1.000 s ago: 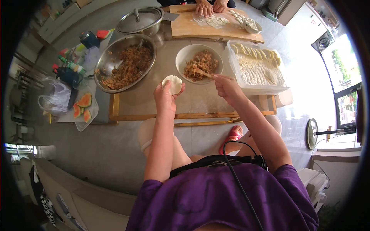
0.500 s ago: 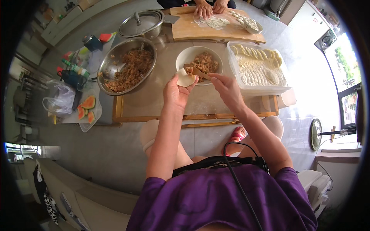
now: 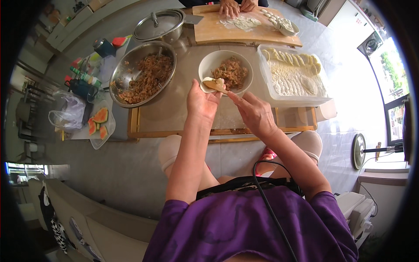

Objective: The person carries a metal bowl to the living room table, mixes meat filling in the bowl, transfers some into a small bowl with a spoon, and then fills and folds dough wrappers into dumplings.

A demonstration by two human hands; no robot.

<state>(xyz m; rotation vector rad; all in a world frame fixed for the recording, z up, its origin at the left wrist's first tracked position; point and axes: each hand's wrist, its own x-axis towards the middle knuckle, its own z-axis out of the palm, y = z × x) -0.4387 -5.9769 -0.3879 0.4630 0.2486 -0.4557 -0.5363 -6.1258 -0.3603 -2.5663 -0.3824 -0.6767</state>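
Note:
My left hand [image 3: 203,102] cups a round dumpling wrapper [image 3: 206,87] at the near left rim of a white bowl [image 3: 205,65]. In my right hand [image 3: 254,112] is the handle of a small wooden spatula [image 3: 217,86], its flat end lying over the wrapper and hiding most of it. Meat filling [image 3: 230,72] sits in the bowl just beyond both hands. How much filling is on the wrapper cannot be made out beneath the spatula.
A steel basin of filling [image 3: 115,72] stands left, a lidded pot [image 3: 173,35] behind it. At right is a plastic box [image 3: 323,101] of floured dumplings. Across the table another person's hands [image 3: 238,8] work at a wooden board [image 3: 214,35]. Watermelon slices [image 3: 101,115] lie far left.
The spatula has come from the bowl's edge onto the wrapper, lying flatter now. My right hand has moved slightly lower and turned.

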